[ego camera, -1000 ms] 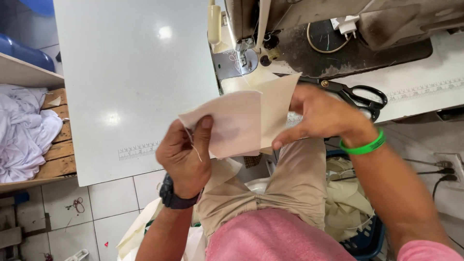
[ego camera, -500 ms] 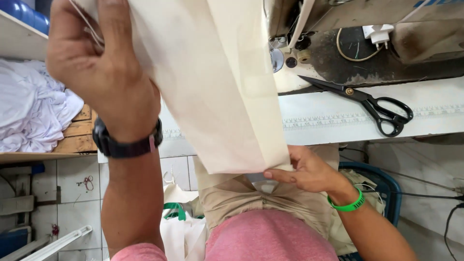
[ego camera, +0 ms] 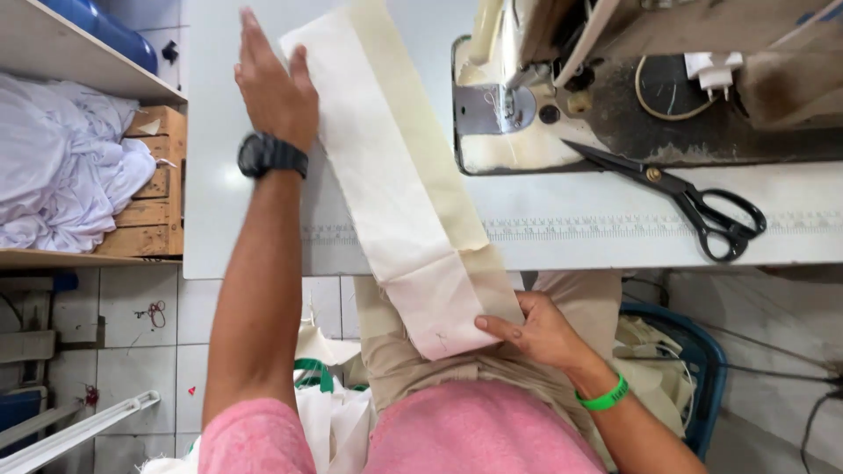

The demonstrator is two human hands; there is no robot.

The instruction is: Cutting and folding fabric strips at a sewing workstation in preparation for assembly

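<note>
A long strip of cream fabric lies stretched from the far side of the white sewing table down over its front edge to my lap. My left hand, with a black watch on the wrist, lies flat with fingers extended beside the strip's far left edge. My right hand, with a green wristband, grips the strip's near end at my lap, below the table edge.
A sewing machine stands at the back right of the table. Black scissors lie in front of it. A wooden shelf with white cloth is at the left. A blue basket sits by my right leg.
The strip, held up folded near my chest a second ago, is now laid out flat along the table. My left hand has gone forward and flattened out; my right hand has dropped to my lap.
</note>
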